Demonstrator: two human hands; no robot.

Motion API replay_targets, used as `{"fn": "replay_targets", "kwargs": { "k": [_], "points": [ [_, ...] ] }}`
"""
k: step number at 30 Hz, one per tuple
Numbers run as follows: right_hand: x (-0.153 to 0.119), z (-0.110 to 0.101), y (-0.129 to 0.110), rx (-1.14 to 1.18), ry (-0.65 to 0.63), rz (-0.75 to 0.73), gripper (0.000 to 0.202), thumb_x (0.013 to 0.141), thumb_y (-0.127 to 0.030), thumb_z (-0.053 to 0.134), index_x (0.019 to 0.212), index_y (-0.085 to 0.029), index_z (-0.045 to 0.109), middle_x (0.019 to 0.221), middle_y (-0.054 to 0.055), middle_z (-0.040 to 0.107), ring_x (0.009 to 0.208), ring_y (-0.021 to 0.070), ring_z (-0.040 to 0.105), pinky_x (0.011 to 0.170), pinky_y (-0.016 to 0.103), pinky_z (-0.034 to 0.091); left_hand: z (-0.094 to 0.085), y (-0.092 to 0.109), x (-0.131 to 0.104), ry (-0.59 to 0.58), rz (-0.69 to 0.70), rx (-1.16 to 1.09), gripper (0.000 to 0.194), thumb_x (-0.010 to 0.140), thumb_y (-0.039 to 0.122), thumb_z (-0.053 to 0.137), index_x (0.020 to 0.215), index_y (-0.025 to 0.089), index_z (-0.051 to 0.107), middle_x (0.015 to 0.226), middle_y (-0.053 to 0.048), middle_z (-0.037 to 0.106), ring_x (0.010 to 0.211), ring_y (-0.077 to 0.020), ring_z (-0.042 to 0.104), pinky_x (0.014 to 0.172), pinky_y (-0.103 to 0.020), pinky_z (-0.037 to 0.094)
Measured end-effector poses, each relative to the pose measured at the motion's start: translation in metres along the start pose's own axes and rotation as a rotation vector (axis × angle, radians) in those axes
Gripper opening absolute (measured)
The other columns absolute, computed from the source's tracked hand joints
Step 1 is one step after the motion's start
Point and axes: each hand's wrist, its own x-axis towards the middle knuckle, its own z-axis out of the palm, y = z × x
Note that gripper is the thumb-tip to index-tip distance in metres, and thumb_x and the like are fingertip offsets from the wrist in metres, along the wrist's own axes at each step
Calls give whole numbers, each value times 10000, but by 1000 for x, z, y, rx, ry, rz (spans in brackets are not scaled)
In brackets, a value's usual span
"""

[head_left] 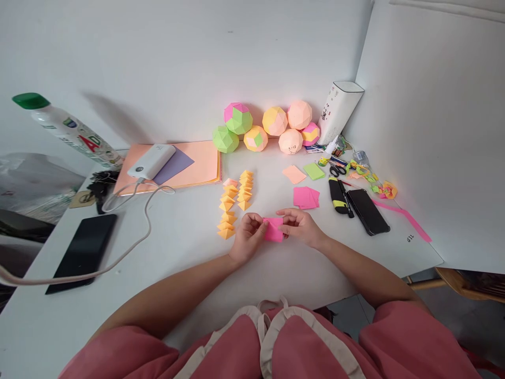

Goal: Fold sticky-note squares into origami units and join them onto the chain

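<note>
A pink square of paper (273, 231) is held up between my two hands, low over the white table. My left hand (249, 234) pinches its left edge with thumb and curled fingers. On the other side, my right hand (300, 227) grips the right edge between thumb and fingers. Just beyond the hands lies a stack of pink paper squares (306, 197), with peach paper (294, 174) and green paper (314, 171) behind it. Folded orange paper pieces (226, 218) stand in two rows to the left of my left hand.
Several faceted paper balls (275, 121) line the wall. Scissors (338, 169), a cutter (337, 195) and a phone (369, 211) lie right. A power bank (152, 161) rests on peach sheets (197, 160); its cable (148, 210) crosses near a dark tablet (82, 252). A spray can (74, 131) stands left.
</note>
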Motion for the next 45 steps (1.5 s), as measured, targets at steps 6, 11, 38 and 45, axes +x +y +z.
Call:
{"fn": "replay_targets", "kwargs": {
  "k": [6,11,38,45],
  "points": [
    [0,3,-1,-11,-91,62,394,651,-310,741,981,-128,626,754,28,651,630,108,589,607,264,497,-4,-2,-1,-163,136,192,183,816,311,577,964,204,589,883,-42,574,798,-144,557,765,-307,459],
    [2,1,-3,15,-83,86,305,622,-368,752,777,-137,627,688,9,635,588,104,571,566,249,487,-8,-9,0,-190,247,262,305,817,246,566,1122,247,582,970,-64,526,920,-174,530,832,-347,458],
    [1,1,-2,-88,-70,-60,263,692,-411,690,718,-152,650,729,13,580,595,101,515,554,245,450,-8,-11,1,-228,190,245,362,824,296,563,1186,278,573,887,-38,510,803,-145,507,730,-288,454],
    [0,1,-4,-162,-34,-156,252,703,-421,681,722,-170,670,773,32,598,630,117,536,546,250,439,-5,-6,-1,-220,128,252,355,815,334,569,1161,257,594,850,-35,508,791,-151,503,719,-284,446]
  ]
}}
